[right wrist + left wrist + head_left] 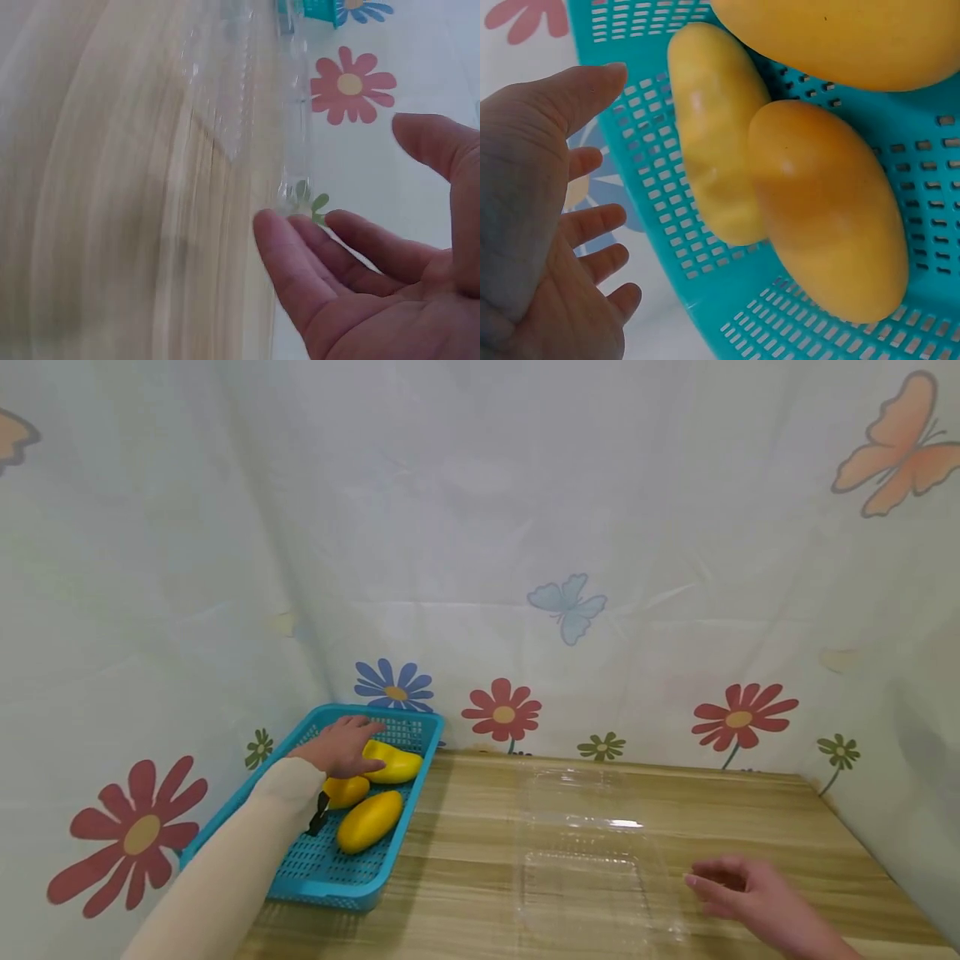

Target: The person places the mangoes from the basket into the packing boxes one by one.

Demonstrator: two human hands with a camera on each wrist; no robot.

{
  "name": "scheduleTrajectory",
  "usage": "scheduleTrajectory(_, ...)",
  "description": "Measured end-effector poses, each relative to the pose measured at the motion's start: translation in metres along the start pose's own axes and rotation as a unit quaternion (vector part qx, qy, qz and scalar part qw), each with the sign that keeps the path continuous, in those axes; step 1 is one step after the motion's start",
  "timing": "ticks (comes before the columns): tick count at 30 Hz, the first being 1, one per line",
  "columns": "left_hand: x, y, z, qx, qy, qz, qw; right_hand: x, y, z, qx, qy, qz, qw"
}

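Observation:
Three yellow mangoes lie in a blue plastic basket (352,893) on the left of the table. My left hand (343,747) reaches over the basket, fingers spread and holding nothing. Nearest to it is the rear mango (397,764); a second mango (347,792) lies partly hidden by the wrist, and a third mango (371,822) is closer to the front. The left wrist view shows the thumb and fingertips apart from the pale mango (712,135). My right hand (750,893) hovers with loosely bent, empty fingers beside a clear plastic container (585,893).
The container's lid part (577,789) lies folded back toward the rear of the wooden table (465,860). A white curtain (465,527) with printed flowers and butterflies closes off the back and both sides. The basket's raised rim surrounds the mangoes.

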State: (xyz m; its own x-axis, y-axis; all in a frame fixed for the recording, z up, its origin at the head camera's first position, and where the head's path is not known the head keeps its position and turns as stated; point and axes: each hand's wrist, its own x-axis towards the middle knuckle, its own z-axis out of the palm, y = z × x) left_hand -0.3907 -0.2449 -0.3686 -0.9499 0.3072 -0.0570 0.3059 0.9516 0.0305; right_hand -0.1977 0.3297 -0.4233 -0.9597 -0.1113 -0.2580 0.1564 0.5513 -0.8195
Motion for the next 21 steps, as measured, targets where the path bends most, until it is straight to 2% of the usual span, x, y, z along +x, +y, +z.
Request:
scheduleTrajectory(7,0.007,-0.001,0.007,0.004,-0.022,-0.014,0.9997,-0.006,0.004,0.006,0.069,-0.061,0.038,0.995)
scheduleTrajectory(11,0.012,-0.003,0.011,0.007,-0.028,-0.017,0.9994,-0.010,0.005,0.007,0.092,-0.075,0.059,0.991)
scheduleTrajectory(16,0.020,-0.004,0.017,0.004,-0.028,-0.027,0.9993,-0.013,0.007,0.010,0.111,-0.093,0.046,0.988)
scheduleTrajectory(21,0.025,-0.001,0.022,-0.003,-0.035,-0.037,0.9987,-0.012,0.008,0.015,0.100,-0.089,0.043,0.990)
